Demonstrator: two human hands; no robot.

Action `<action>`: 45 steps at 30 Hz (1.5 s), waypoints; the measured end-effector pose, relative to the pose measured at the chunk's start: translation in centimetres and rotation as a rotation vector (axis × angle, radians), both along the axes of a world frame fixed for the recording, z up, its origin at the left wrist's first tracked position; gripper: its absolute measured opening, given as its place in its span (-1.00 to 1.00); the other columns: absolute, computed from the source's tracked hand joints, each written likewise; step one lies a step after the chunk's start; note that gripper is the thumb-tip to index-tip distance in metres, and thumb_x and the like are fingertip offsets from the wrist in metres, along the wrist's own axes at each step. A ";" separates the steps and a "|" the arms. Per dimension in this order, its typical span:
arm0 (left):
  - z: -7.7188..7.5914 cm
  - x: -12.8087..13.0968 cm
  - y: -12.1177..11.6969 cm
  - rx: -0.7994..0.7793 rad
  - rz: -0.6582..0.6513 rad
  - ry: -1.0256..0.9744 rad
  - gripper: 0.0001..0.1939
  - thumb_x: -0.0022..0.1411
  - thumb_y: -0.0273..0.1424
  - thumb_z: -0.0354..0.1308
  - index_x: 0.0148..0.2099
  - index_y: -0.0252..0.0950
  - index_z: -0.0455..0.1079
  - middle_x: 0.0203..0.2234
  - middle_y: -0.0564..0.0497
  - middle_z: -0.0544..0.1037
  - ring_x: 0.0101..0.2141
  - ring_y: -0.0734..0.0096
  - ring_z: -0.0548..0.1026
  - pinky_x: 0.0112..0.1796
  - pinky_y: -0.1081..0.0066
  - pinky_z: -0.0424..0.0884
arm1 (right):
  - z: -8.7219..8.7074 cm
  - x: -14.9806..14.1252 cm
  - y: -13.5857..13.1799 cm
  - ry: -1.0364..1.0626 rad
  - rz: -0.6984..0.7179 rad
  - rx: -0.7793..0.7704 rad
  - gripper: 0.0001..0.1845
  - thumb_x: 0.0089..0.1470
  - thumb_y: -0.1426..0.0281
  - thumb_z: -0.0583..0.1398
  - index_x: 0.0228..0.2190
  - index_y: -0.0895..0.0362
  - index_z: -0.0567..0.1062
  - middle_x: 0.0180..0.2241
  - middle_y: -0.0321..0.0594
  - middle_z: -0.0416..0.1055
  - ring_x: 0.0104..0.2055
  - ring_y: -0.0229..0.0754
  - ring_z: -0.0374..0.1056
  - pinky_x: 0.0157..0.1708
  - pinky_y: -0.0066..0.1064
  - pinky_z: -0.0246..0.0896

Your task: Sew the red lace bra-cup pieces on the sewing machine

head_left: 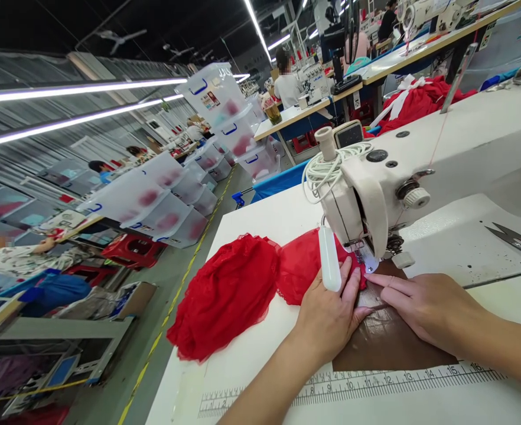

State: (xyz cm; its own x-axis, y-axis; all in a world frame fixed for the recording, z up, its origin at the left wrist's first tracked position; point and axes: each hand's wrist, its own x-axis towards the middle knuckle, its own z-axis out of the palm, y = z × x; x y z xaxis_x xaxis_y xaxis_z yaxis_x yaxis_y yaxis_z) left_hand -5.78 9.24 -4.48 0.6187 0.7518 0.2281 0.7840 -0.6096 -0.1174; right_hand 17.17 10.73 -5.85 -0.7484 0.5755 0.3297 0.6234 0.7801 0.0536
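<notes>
Red lace fabric [229, 298] lies bunched on the white table, gathered at its middle. Its right end runs under the presser foot of a white sewing machine [353, 195]. Close in front of the needle, my left hand [329, 310] rests on the fabric, fingers stretched out flat and thumb pointing right. My right hand [424, 301] comes in from the right with bent fingers, its fingertips together at the fabric's edge; its thumb is hidden. A white, rounded paddle-shaped piece [330, 260] hangs from the machine head, just over my left fingers. Brown sheeting [393, 342] covers the table beneath both hands.
A printed ruler [353, 383] runs along the table's front. Dark scissors [520, 239] lie on the right of the machine bed. Stacked clear bins [167, 218] stand across the aisle. Co-workers sit at other machines; a person [287, 85] is farther back.
</notes>
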 end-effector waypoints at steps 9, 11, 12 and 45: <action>-0.1 0.3 -0.1 0.016 0.020 0.021 -0.36 0.46 -0.04 0.01 0.35 -0.41 0.26 0.29 -0.29 0.37 0.26 0.05 0.37 0.16 0.08 0.44 | 0.7 0.5 0.0 -0.003 0.004 -0.015 -0.59 0.00 0.71 0.05 -0.27 0.10 0.56 0.17 -0.17 0.46 -0.60 -0.17 0.36 -0.64 -0.23 0.17; -0.2 0.3 -0.1 0.014 0.026 0.014 -0.35 0.46 -0.02 -0.01 0.35 -0.40 0.26 0.30 -0.28 0.36 0.26 0.05 0.37 0.16 0.08 0.44 | 0.4 0.6 0.0 0.028 0.000 0.011 -0.59 0.03 0.71 0.02 -0.29 0.08 0.55 0.16 -0.19 0.47 -0.62 -0.19 0.33 -0.65 -0.22 0.14; -0.2 0.4 -0.1 0.016 0.028 0.009 -0.34 0.46 -0.01 -0.02 0.35 -0.40 0.26 0.30 -0.27 0.35 0.26 0.05 0.36 0.16 0.08 0.43 | 0.2 0.6 0.0 0.049 -0.002 0.031 -0.59 0.07 0.71 0.01 -0.29 0.08 0.54 0.15 -0.20 0.48 -0.62 -0.19 0.32 -0.65 -0.22 0.14; 1.9 -0.4 -12.7 -0.183 -0.040 -0.044 -0.36 0.48 -0.02 -0.07 0.34 -0.40 0.25 0.33 -0.27 0.31 0.32 0.04 0.29 0.31 -0.02 0.16 | 0.6 2.0 0.8 0.393 0.126 0.039 -0.79 0.27 0.56 0.01 -0.29 0.03 0.35 -0.07 -0.26 0.61 -0.29 -0.22 0.59 -0.49 -0.46 0.35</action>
